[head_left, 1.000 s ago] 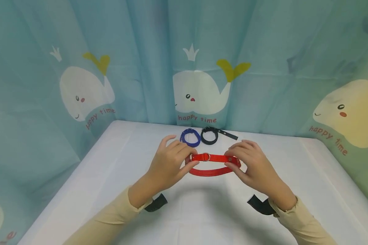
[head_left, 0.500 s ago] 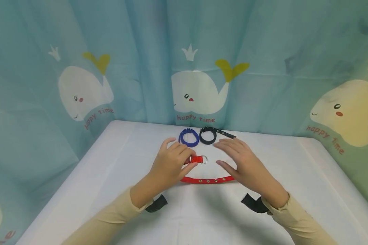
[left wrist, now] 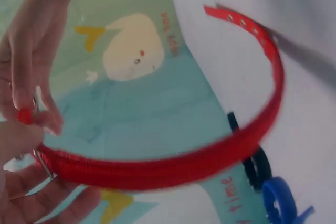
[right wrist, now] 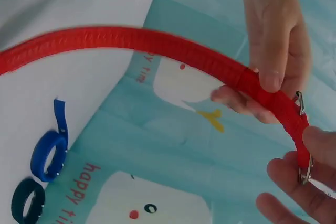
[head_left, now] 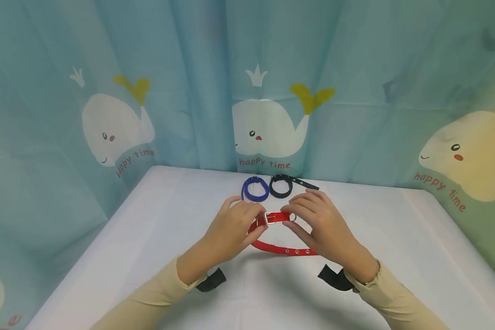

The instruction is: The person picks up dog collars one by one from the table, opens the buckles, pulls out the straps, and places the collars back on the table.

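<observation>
A red collar (head_left: 272,248) with a row of metal eyelets is held up above the table, bent in an open curve. My left hand (head_left: 231,229) pinches the band just left of its silver buckle (head_left: 269,217). To the right of the buckle my right hand (head_left: 319,224) pinches the short end by the D-ring (head_left: 294,217). In the left wrist view the collar's strap (left wrist: 157,174) sweeps round to a loose eyelet end (left wrist: 215,11). The right wrist view shows the padded band (right wrist: 142,38) running away from both hands.
Behind the hands, a coiled blue collar (head_left: 265,192) and a coiled black collar (head_left: 282,196) lie side by side on the white table (head_left: 181,197). The black one's tail points right. A whale-print curtain (head_left: 198,114) hangs behind the table.
The collar's eyelet end has come away from my right hand, and the loop has opened. My right hand has moved left and now pinches the buckle end, with the buckle turned into view.
</observation>
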Demonstrator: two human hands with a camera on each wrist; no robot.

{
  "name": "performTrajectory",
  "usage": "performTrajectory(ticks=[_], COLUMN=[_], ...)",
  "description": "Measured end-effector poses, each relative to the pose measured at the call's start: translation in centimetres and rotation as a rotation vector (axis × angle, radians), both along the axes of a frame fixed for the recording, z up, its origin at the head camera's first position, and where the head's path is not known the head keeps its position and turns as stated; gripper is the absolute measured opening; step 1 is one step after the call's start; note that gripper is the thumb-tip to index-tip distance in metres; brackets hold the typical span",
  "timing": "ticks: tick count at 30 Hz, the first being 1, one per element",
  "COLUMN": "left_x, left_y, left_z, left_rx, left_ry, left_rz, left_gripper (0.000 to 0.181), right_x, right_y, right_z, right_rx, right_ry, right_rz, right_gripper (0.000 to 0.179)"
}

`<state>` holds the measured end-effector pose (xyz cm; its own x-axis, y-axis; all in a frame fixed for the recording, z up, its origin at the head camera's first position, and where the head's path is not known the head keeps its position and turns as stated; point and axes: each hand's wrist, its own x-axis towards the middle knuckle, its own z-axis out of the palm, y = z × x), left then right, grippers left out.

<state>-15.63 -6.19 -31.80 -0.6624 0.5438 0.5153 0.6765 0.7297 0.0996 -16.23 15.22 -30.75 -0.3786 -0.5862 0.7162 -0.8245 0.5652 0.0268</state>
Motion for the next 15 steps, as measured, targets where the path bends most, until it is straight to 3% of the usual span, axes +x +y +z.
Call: performTrajectory(ticks=[3, 8, 13, 15], left_x=[-0.1, -0.5, -1.3, -1.7], left_y=[0.2, 0.1, -2.0, -3.3], left_z=[0.0, 0.6, 1.5, 1.8], left_rx=[-0.004, -0.062, -0.178, -0.207], left_ry=[-0.017, 0.031, 0.068, 0.081], left_rz=[-0.038, -0.056, 0.0, -0.007], left_gripper=[0.027, 0.03, 0.029, 0.031], right_x=[0.0, -0.1, -0.6, -0.9], right_y=[0.1, 0.6, 2.8, 3.9], right_z=[0.0, 0.1, 0.6, 0.6], right_rx=[0.014, 0.015, -0.003, 0.008], right_ry=[-0.01, 0.047, 0.141, 0.169], right_rz=[0.042, 0.064, 0.067, 0.072], right_gripper=[0.029, 0.018, 0.033, 0.035])
